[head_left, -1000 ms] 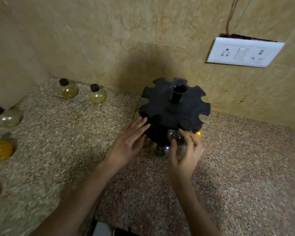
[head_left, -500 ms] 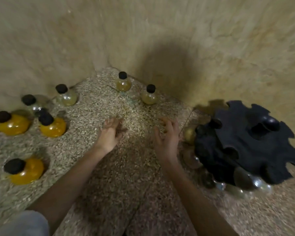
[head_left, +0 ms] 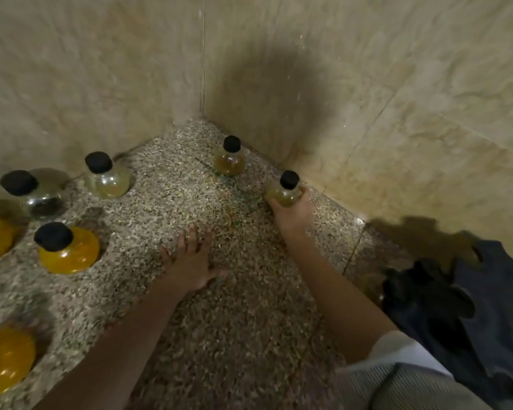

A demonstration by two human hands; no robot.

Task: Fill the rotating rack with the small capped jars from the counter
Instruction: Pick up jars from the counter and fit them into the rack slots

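Seven capped jars (head_left: 229, 161) on counter (head_left: 219, 321); right hand (head_left: 292, 213) grip clamped on one; left hand (head_left: 191, 261) spread flat.

Black notched plastic rotating rack (head_left: 471, 315) sits far right on the speckled granite counter (head_left: 234, 335). Right hand (head_left: 292, 213) wraps an olive-filled capped glass jar (head_left: 285, 192) by the back wall; another olive-filled jar (head_left: 229, 159) stands left of it. Left hand (head_left: 190, 261) lies flat, nearer.

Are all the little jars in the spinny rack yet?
Not yet. The black rack sits at the right edge, too dark and cut off to show what it holds. The right hand is wrapped around one greenish jar by the wall. The left hand is empty. Six more capped jars wait on the counter.
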